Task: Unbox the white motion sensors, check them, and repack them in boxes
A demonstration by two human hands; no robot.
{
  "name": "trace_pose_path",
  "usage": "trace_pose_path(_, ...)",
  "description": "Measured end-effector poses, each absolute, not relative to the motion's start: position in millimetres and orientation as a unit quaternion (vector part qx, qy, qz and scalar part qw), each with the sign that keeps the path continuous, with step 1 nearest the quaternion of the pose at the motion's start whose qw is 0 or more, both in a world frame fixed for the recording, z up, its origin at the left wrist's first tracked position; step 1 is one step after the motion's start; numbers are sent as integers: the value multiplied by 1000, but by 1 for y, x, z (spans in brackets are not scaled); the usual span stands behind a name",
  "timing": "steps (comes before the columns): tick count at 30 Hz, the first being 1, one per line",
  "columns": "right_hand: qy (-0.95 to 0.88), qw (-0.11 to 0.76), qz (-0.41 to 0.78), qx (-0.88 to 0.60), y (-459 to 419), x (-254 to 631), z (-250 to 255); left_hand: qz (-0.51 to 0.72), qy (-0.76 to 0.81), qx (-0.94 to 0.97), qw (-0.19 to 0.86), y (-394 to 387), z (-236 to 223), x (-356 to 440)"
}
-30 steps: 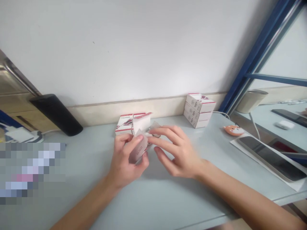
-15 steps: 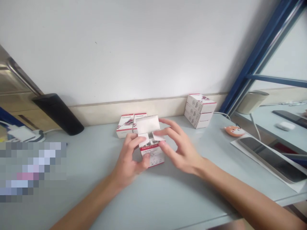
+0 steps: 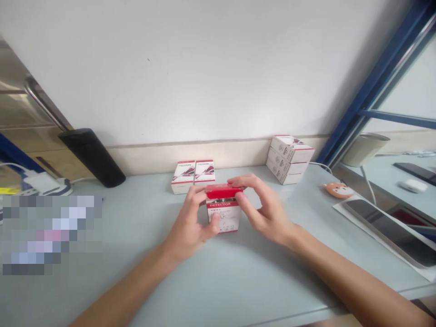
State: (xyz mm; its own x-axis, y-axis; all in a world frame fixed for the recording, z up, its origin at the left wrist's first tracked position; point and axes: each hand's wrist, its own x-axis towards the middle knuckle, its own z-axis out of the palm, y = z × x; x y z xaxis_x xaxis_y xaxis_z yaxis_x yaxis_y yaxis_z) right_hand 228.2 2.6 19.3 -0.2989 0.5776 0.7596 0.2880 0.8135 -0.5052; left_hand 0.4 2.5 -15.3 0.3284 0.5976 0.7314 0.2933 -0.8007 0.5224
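A small white cardboard box [image 3: 225,220] with red bands and the word DETECTOR stands upright on the pale blue-grey table. Its red lid flap [image 3: 223,192] is folded most of the way over, with a narrow gap at the front where dark and light contents show. My left hand [image 3: 194,222] grips the box's left side, thumb on the front face. My right hand [image 3: 260,206] pinches the lid flap at its right end, between thumb and fingers. Behind the box, two similar boxes [image 3: 184,176] lie side by side near the wall.
A stack of similar white boxes [image 3: 289,159] stands by the wall at right. Nearby are an orange animal-shaped item [image 3: 338,190] and a phone [image 3: 391,231] on white paper. A black cylinder [image 3: 93,159] leans at left, near a white charger [image 3: 41,181].
The side flaps have gone in and the lid flap has come down over the box top. Earlier, the box was tilted in my left hand; now it stands upright.
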Motion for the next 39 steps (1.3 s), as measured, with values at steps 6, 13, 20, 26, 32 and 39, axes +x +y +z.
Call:
trace_pose_path(6, -800, 528, 143, -247, 2, 229, 27, 558, 238, 784, 132, 5, -25, 3)
trace_pose_path(13, -824, 510, 102, -225, 13, 236, 20, 502, 282, 815, 62, 1, -16, 0)
trace_pose_path(20, -824, 520, -1, -226, 9, 230, 14, 520, 263, 811, 45, 1, -10, 4)
trace_pose_path(26, -821, 519, -75, -226, 4, 224, 11, 527, 252, 811, 27, 2, -8, 6)
trace_pose_path(32, -791, 547, -15, -275, 8, 216, 2, 548, 281, 787, 50, 11, -12, 8)
trace_pose_path(39, -824, 398, 253, -314, 19, 219, -21, 661, 403, 603, 193, 31, -15, -10)
